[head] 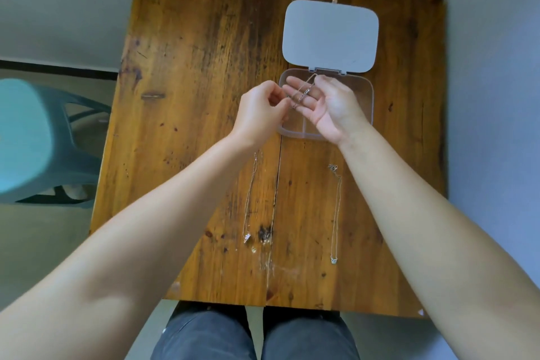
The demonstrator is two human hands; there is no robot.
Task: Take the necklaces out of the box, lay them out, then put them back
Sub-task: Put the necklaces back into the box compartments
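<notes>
A clear plastic box (368, 102) lies open on the wooden table (204, 67), its grey lid (330, 35) folded back flat behind it. Above the box, both my hands hold a thin silver necklace (304, 92). My right hand (330, 105) pinches its top end, palm turned up with the chain draped over the fingers. My left hand (261, 114) pinches the lower end. Two other necklaces lie stretched out on the table nearer me: one on the left (249, 207) and one on the right (336, 213), each with a small pendant at its near end.
A teal plastic chair (38, 140) stands off the table's left side. My knees in dark trousers (257, 333) sit under the near edge. A grey wall runs along the right and back of the table.
</notes>
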